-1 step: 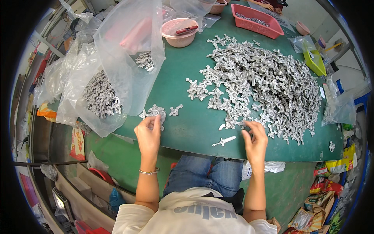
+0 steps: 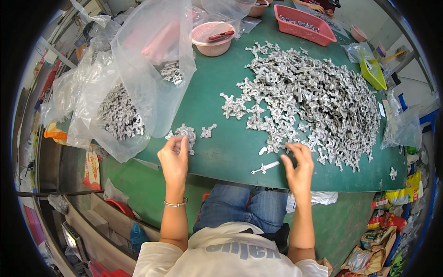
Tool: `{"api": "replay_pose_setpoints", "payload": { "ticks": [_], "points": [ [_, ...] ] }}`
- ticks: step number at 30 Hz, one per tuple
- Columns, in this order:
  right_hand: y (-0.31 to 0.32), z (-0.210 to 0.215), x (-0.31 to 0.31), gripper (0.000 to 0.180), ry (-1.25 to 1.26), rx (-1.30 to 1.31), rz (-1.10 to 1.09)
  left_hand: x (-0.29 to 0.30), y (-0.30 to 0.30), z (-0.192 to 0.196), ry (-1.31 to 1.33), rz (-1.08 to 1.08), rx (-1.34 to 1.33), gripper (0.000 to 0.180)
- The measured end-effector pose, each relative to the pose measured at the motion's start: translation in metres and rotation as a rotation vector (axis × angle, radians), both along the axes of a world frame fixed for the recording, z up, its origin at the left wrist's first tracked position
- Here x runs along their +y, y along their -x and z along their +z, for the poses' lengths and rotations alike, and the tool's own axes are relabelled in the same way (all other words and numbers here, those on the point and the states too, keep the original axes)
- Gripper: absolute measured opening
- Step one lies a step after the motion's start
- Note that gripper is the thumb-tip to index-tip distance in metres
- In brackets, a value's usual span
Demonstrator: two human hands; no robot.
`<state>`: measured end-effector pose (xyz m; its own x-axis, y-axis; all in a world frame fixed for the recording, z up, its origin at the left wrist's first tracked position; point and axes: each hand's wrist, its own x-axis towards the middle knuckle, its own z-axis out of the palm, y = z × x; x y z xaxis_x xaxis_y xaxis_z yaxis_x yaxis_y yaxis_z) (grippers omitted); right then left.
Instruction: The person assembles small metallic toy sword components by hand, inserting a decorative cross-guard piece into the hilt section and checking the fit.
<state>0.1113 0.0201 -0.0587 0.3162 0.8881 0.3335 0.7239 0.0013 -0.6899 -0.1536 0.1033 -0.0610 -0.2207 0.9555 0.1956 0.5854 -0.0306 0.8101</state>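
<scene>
Seated at green bench (image 2: 221, 138). Left hand (image 2: 174, 159) rests at the near edge, fingers (image 2: 181, 144) curled together and touching a small cluster of grey metal parts (image 2: 187, 133); whether they actually pinch one, cannot tell. One more loose part (image 2: 208, 131) lies just right of those fingers.

Right hand (image 2: 299, 168): fingers (image 2: 295, 148) slightly spread, tips at the near fringe of the big heap of metal parts (image 2: 314, 99), touching or just about touching the closest pieces. A single long piece (image 2: 266, 167) lies on the bench just left of the right fingers, apart from the heap.

Beyond the left fingers: clear plastic bags (image 2: 138, 87), partly filled with the same parts. Far beyond both hands: pink bowl (image 2: 213, 39), red tray (image 2: 304, 23). Yellow scoop (image 2: 373, 71) far right of the right fingers.

Handling judgement: parts look like small rigid castings, light singly, with curved arms that likely hook into neighbours, so one may drag others along. Not fragile; possibly rough-edged. Best taken by fingertip pinch across the middle body, lifted free of the tangle rather than pulled sideways.
</scene>
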Motion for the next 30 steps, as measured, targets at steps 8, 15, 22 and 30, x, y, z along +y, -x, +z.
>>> {"api": "replay_pose_setpoints", "payload": {
  "ticks": [8,15,22,30],
  "points": [
    [0.003,-0.014,0.005,0.007,-0.244,-0.091,-0.045,-0.016,-0.01,0.012,-0.113,0.039,-0.049,0.016],
    [0.016,-0.013,-0.008,0.006,-0.107,0.853,-0.214,-0.043,-0.059,0.012,-0.113,-0.448,-0.214,0.02],
    [0.003,-0.021,0.0,0.007,-0.38,-0.008,-0.144,-0.051,-0.075,0.017,-0.057,-0.555,-0.188,0.022],
    [0.032,0.005,-0.03,0.007,-0.094,1.349,0.043,-0.061,-0.083,0.032,0.251,-0.597,-0.658,0.032]
  ]
}}
